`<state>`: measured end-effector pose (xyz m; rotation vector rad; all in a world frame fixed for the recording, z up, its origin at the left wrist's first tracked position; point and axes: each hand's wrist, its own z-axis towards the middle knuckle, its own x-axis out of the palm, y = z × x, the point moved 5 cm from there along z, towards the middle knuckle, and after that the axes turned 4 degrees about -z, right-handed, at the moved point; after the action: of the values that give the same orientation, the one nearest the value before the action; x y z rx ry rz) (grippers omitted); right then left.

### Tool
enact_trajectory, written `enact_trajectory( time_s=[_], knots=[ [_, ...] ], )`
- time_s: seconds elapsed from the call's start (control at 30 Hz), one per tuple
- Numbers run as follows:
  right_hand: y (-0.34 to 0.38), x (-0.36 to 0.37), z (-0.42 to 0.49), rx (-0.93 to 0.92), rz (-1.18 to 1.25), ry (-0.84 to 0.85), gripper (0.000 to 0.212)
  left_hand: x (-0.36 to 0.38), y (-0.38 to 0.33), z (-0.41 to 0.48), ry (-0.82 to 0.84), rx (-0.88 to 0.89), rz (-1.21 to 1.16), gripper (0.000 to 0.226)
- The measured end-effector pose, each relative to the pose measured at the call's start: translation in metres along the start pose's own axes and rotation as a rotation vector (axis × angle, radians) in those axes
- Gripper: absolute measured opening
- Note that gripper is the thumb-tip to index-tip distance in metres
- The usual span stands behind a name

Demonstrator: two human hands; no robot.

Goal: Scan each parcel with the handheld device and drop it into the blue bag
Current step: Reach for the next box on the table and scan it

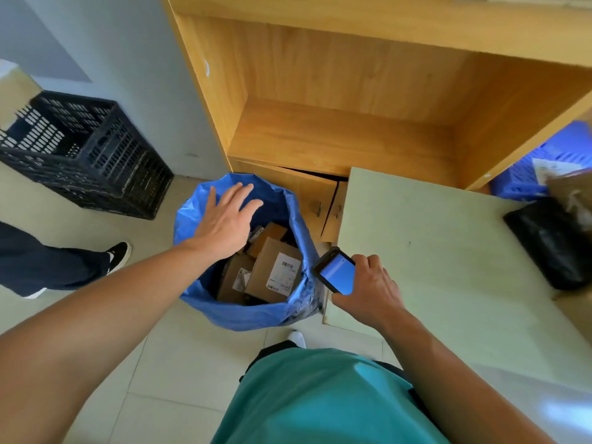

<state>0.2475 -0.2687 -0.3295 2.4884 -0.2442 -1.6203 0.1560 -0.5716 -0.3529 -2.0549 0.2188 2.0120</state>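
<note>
Left hand (pixel 226 219) hovers spread and empty over the blue bag (pixel 205 302) of parcels (pixel 275 272); right hand (pixel 368 290) grips the scanner (pixel 336 272), which could slip into the bag's open mouth

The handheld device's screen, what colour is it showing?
Plain bright blue; the handheld device is held in the right hand, seen in the head view.

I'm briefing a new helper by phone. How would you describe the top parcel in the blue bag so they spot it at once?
Find the blue bag on the floor before the wooden shelf. Inside, among brown boxes, the parcel lies on the side nearest the handheld device. Its white label is the biggest in the bag.
</note>
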Motion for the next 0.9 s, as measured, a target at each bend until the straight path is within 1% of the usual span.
enact_trajectory(
  time_s=[0.1, 0.17, 0.3, 0.53, 0.7, 0.9],
  knots=[
    [-0.028, -0.001, -0.012, 0.07, 0.017, 0.0, 0.069, 0.001, -0.039, 0.014, -0.014, 0.102, -0.033, 0.048],
    [-0.048, 0.0, -0.021, 0.122, 0.027, 0.0, 0.072, 0.003, -0.065, 0.026, -0.005, 0.17, -0.044, 0.046],
    [-0.095, 0.0, -0.041, 0.221, 0.071, 0.0, 0.074, 0.006, -0.122, 0.055, 0.038, 0.272, -0.041, 0.05],
    [-0.189, -0.01, -0.073, 0.314, 0.15, -0.044, 0.072, 0.005, -0.245, 0.097, 0.071, 0.395, 0.004, 0.055],
    [-0.289, -0.027, -0.109, 0.43, 0.23, -0.124, 0.069, 0.007, -0.365, 0.121, 0.099, 0.522, 0.019, 0.055],
    [-0.407, -0.037, -0.161, 0.575, 0.314, -0.21, 0.069, 0.009, -0.521, 0.152, 0.093, 0.698, 0.036, 0.057]
  ],
)
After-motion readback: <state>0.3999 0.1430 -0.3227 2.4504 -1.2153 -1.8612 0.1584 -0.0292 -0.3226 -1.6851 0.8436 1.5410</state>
